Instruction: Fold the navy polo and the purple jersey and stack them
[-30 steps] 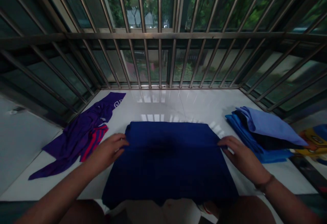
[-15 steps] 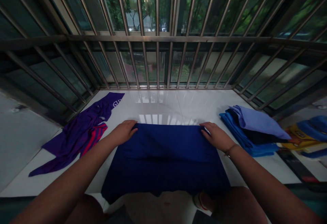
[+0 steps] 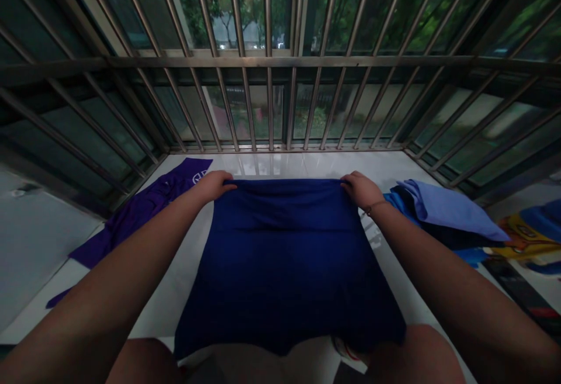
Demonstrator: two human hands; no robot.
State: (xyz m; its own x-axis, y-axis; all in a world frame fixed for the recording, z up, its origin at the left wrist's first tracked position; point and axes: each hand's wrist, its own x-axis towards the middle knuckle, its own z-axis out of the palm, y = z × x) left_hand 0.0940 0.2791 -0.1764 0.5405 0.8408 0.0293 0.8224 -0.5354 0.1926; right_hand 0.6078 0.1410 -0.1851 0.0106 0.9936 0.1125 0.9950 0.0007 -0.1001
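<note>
— Gripping the far edge of the dark blue garment point(image 3: 284, 255), was that how both hands ended up?

— Yes. The left hand point(image 3: 214, 185) was closed on the far left corner and the right hand point(image 3: 360, 190) on the far right corner, the two well apart with the cloth stretched between them. Half a second before, they lay flatter on that edge and nearer the person; by this moment they had slid it away, toward the window bars point(image 3: 272, 103).

— And the garment itself?

— It lay spread on the white tiled ledge point(image 3: 315, 165), its near end hanging over the front edge by the person's knees. It looked longer and smoother than a second earlier, so I judged the cloth was being drawn out flat.

— Anything beside it?

— A purple shirt point(image 3: 144, 214) lay crumpled to the left, partly hidden by the left forearm. A stack of folded blue clothes point(image 3: 442, 211) sat just beside the right wrist.
</note>
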